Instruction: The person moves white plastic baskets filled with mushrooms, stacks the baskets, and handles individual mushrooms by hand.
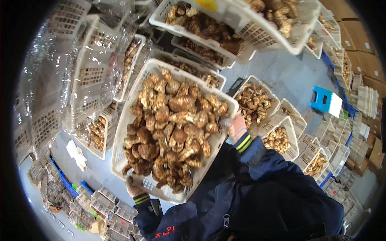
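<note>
A white plastic crate (120, 140), heaped with brown-capped mushrooms (177, 132), is held up in front of my body and sits tilted in the view. My left hand (134, 187) grips its near left corner, thumb over the rim. On the right side, my right hand (237, 127) is closed on the crate's edge; part of its fingers is hidden by the wall. The mushrooms have pale, soil-flecked stems and lie in a loose pile, with some bare crate floor showing at the near end.
Plastic-wrapped stacked crates (90, 76) rise at the left. Other mushroom crates (197, 32) stand stacked ahead, and lower ones (277, 138) sit to my right. A blue stool (321, 99) and a crumpled white item (76, 154) are on the floor. Cardboard boxes (360, 40) line the far right.
</note>
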Tool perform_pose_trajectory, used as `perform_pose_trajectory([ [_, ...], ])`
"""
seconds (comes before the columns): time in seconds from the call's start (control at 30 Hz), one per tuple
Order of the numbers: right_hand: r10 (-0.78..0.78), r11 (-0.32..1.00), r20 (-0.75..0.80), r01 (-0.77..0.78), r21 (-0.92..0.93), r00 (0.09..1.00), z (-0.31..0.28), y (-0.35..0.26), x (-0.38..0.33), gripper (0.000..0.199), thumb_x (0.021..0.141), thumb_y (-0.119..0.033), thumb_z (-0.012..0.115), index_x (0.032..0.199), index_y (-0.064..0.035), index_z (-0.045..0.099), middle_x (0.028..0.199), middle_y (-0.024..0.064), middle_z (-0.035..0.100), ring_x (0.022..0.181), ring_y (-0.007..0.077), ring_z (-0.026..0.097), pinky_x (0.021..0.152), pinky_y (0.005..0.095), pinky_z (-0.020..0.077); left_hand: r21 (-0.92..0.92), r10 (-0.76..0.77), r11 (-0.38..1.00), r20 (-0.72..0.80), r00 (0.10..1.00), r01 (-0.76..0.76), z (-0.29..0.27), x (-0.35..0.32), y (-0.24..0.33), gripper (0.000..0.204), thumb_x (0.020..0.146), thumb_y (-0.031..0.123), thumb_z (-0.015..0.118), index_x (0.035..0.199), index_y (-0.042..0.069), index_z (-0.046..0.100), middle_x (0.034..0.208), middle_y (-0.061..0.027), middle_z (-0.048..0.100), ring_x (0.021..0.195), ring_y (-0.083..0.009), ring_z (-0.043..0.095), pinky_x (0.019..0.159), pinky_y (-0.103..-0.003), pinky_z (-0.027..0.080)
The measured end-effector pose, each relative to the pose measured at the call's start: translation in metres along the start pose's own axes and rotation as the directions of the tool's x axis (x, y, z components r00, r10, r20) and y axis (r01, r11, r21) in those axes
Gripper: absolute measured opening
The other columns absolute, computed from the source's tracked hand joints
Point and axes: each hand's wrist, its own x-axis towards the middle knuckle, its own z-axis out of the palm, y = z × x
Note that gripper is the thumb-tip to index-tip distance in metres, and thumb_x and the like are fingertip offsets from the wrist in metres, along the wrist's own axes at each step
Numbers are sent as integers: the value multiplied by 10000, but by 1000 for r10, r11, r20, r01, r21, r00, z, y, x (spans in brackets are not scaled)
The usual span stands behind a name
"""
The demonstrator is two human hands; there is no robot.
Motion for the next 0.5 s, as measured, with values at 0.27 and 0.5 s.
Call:
perform_pose_trajectory([
  [0.27, -285, 948, -52, 290, 134, 957, -37, -103, -127, 150, 617, 7, 622, 747, 6, 547, 651, 47, 554, 524, 144, 497, 493, 280, 422, -129, 109, 988, 227, 968, -81, 5, -93, 43, 438, 727, 247, 609, 1066, -9, 504, 1031, -139, 561, 943, -265, 529, 844, -385, 430],
  [0.5, -517, 764, -189, 549, 339, 835, -85, -214, -198, 122, 649, -21, 624, 728, -3, 533, 625, 31, 539, 549, 125, 517, 524, 248, 451, -138, 297, 955, 377, 877, -264, 114, -141, 98, 338, 758, 331, 530, 921, 35, 516, 895, -102, 529, 804, -262, 531, 769, -437, 446],
])
